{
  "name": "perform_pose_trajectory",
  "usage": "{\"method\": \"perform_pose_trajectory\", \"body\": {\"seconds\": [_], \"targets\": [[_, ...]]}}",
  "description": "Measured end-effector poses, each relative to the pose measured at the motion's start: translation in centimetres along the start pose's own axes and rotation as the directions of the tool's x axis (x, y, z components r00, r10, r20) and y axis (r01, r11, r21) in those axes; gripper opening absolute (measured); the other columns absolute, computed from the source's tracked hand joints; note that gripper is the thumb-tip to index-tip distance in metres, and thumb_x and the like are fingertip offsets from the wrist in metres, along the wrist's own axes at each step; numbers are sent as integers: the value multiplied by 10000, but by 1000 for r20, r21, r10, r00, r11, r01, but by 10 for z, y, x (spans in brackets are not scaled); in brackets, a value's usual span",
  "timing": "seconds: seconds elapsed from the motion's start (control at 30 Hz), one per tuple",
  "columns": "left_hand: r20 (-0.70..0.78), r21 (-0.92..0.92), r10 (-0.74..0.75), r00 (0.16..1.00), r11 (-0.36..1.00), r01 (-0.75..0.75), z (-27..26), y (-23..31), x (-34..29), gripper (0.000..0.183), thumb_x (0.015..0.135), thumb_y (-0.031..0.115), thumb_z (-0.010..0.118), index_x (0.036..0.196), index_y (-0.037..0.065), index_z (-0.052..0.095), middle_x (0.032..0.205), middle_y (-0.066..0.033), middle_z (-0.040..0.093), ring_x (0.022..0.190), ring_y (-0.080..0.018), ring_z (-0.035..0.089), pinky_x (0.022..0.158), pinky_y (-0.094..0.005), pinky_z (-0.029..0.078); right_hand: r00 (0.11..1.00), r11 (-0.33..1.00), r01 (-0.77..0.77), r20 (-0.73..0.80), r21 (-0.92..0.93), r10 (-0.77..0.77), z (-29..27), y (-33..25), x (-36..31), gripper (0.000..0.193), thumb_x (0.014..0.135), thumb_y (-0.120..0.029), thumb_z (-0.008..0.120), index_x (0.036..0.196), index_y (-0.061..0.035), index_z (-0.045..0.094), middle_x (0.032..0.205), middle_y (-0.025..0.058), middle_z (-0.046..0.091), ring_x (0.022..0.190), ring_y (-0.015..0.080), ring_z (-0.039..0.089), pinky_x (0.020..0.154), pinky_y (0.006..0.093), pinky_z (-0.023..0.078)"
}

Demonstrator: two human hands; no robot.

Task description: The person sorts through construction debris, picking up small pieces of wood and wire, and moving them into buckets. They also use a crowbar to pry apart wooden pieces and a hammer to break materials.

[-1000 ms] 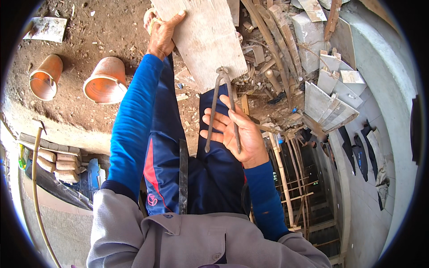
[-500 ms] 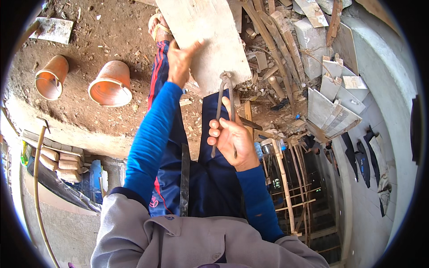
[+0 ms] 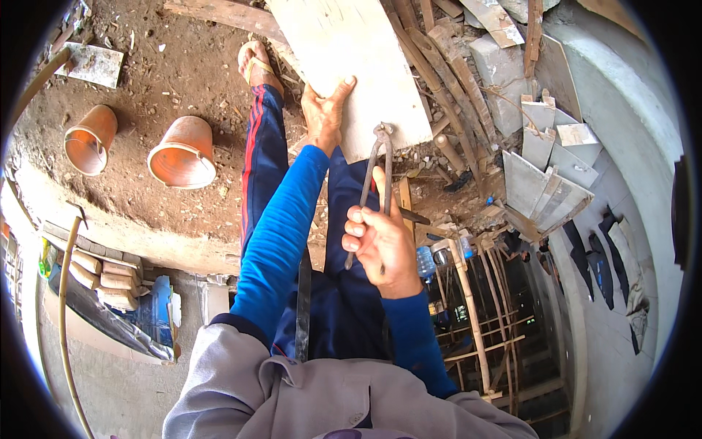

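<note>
A pale, flat board (image 3: 362, 62) with a rough end slants away in front of me above my thigh. My left hand (image 3: 324, 117) is closed on its left edge, thumb on the upper face, the other fingers partly out of sight. In my right hand (image 3: 384, 245) is a pair of pincers (image 3: 386, 172), fingers curled round the long handles and the index finger stretched along them. The rounded jaws lie over the board's near end; whether they touch it I cannot make out.
Two orange buckets (image 3: 183, 155) lie tipped on the dirt at left. Wood strips (image 3: 461, 80) and broken slabs (image 3: 537, 186) are heaped at right. A long-handled tool (image 3: 64, 293) stands at far left, near stacked bags (image 3: 117, 282). Bamboo poles (image 3: 472, 314) rise from a lower space at right.
The board and both hands have shifted slightly right in the picture. The left hand now sits at the board's edge nearer its close end. My right hand keeps its hold on the pincers.
</note>
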State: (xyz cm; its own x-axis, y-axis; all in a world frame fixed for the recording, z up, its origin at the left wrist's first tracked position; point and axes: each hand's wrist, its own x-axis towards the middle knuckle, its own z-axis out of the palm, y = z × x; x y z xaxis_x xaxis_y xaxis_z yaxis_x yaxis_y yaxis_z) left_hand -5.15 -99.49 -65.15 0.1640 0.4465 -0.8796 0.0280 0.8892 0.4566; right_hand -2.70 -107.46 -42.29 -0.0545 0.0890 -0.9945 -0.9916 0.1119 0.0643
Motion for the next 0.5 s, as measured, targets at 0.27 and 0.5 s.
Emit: {"method": "perform_pose_trajectory", "body": {"seconds": [0.27, 0.5], "targets": [[41, -87, 39, 998, 996, -35, 14, -10, 1, 565, 785, 177, 879, 1205, -38, 568, 1075, -170, 701, 918, -235, 700, 843, -358, 575, 889, 55, 87, 53, -995, -456, -14, 2, -3, 736, 916, 67, 387, 1606, -51, 161, 1556, 321, 347, 1429, 439, 394, 1152, 420, 382], [70, -20, 53, 996, 998, -51, 43, -18, -65, 538, 852, 213, 825, 1240, -32, 544, 1121, -142, 679, 994, -223, 657, 897, -355, 539, 859, -42, 125, 129, -991, -495, -66, -21, -53, 663, 952, 27, 376, 1593, -18, 215, 1451, 339, 476, 1301, 436, 542, 1079, 438, 437]]}}
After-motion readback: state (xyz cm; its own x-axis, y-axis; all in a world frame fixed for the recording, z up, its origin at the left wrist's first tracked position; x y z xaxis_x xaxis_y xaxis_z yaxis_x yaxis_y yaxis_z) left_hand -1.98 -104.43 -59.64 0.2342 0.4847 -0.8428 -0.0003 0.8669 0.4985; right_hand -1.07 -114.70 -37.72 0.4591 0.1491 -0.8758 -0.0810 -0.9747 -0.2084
